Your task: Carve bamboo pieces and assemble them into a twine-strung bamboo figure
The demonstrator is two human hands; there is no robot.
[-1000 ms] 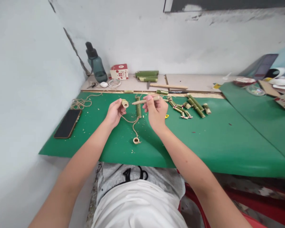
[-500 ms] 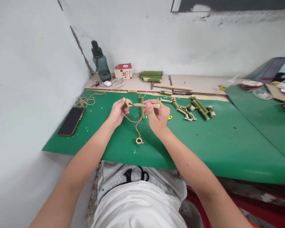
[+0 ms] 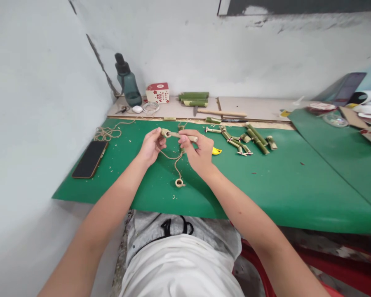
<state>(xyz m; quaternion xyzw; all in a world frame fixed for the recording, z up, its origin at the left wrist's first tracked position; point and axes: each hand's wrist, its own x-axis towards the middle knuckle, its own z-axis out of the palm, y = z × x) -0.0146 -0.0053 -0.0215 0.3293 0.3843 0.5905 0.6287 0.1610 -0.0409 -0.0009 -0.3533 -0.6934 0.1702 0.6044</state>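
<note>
Between the fingers of my left hand [image 3: 149,147] is a short, pale bamboo ring [image 3: 165,132], its open end facing right. My right hand [image 3: 200,153] grips a slim tool with a pale wooden handle [image 3: 191,137]; its front end meets the ring's opening, and the tip is hidden there. Twine [image 3: 169,157] runs from near my left hand to a green bamboo tube [image 3: 181,128], mostly covered by my right hand. Another strand leads down to a second bamboo ring [image 3: 179,182] lying on the green mat [image 3: 160,194].
Right of my hands lie a tied bamboo figure [image 3: 233,142], cut bamboo pieces [image 3: 258,140] and a yellow object [image 3: 216,151]. A phone [image 3: 89,159] and coiled twine [image 3: 106,134] are at left. Along the back stand a bottle [image 3: 130,86], a box [image 3: 158,93] and a hammer [image 3: 219,112].
The tool has moved left, so its dark tip, visible before beside the ring, now sits at or inside the opening. My right hand shifted left with it. The whole view drifted slightly.
</note>
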